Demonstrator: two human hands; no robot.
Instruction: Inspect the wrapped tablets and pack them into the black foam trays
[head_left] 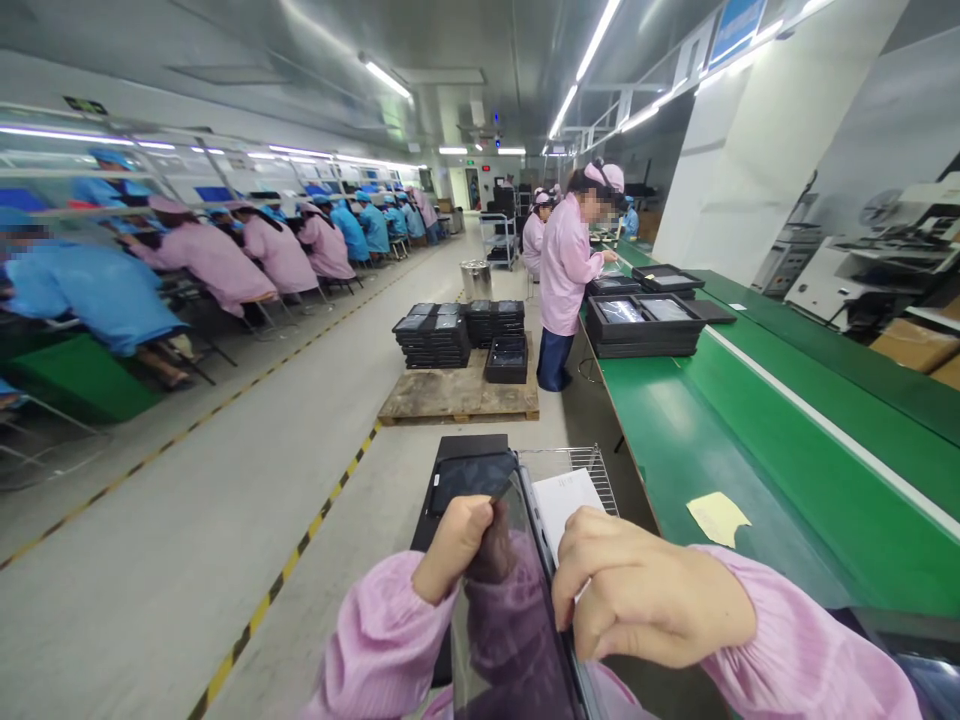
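A glossy dark tablet [506, 640] is tilted up in front of me, its screen reflecting my pink sleeve. My left hand [457, 545] grips its far left edge, thumb over the screen. On the opposite side, my right hand [649, 590] has its bent fingers closed at the long right edge; the fingertips are partly hidden. Beyond the tablet, a black tray [448, 447] holds another dark tablet [472, 485] with a small white label. White paper [566, 500] lies beside it on a wire rack [600, 468].
A green workbench [652, 430] runs along the right, bearing a torn yellow paper [718, 518] and stacked black trays [641, 345]. A co-worker in pink [564, 265] stands there. A wooden pallet [457, 395] with tray stacks sits ahead. Seated workers line the left.
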